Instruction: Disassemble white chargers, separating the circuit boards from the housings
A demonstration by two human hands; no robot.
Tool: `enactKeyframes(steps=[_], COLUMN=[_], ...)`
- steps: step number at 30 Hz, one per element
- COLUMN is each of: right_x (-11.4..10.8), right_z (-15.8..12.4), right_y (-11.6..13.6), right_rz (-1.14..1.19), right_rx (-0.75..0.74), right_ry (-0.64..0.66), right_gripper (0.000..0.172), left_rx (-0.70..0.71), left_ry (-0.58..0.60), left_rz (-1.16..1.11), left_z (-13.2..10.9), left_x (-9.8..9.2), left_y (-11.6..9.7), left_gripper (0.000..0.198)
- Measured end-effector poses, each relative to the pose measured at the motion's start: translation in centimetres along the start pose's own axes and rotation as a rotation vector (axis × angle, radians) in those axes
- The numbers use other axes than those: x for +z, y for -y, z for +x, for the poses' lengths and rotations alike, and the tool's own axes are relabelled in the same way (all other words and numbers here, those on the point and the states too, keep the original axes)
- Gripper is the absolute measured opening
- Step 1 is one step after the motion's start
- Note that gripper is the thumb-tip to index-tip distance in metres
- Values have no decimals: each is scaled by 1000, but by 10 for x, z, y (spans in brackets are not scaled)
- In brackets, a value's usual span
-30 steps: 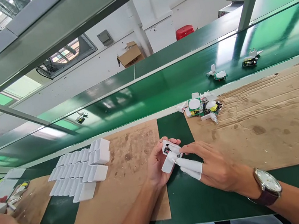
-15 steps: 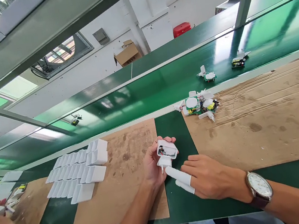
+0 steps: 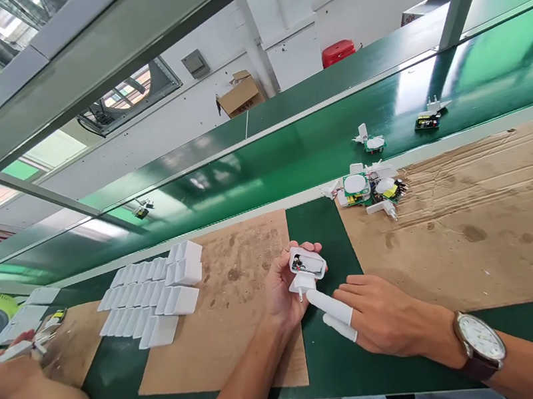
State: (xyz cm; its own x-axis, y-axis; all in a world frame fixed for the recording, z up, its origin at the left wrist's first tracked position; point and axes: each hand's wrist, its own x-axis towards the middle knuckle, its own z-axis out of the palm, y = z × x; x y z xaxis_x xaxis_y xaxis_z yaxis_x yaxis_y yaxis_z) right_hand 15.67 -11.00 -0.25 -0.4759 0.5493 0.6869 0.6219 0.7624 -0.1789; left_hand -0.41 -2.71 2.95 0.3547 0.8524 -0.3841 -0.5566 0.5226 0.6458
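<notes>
From my remote seat: left hand (image 3: pixel 281 291) is clasping a white casing (image 3: pixel 315 262) above the green bench (image 3: pixel 316 225), plug piece (image 3: pixel 302 282) jutting nearside; right hand (image 3: pixel 383 312) is pointing white-covered fingers (image 3: pixel 333 306) at it, touching or gripping I'm not managing to tell.

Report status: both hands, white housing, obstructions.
Left hand holding white housing, open side up. Right hand at plug piece, contact unclear. Circuit-board cluster beyond, apart from both hands.
</notes>
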Motion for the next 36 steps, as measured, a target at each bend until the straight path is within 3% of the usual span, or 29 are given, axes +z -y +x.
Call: enactKeyframes(steps=[16,21,26,31,36], right_x=[-3,-12,-21,-18,-8], right_z=[0,4,5,5,-1], right_y=[0,-2,-9,-14,-16], right_rz=[43,135,201,225,181], right_rx=[11,87,287,370,355], right_ry=[-15,-156,-287,-248,-146], right_gripper=[26,13,47,52,62], left_rx=[34,88,176,433,869], left_ry=[1,30,103,190,172], left_rz=[14,31,139,431,831], left_z=[1,2,0,-6,-5], left_x=[-9,-9,-9,-11,-23], left_y=[4,4,1,5,19], left_gripper=[15,18,31,49,60])
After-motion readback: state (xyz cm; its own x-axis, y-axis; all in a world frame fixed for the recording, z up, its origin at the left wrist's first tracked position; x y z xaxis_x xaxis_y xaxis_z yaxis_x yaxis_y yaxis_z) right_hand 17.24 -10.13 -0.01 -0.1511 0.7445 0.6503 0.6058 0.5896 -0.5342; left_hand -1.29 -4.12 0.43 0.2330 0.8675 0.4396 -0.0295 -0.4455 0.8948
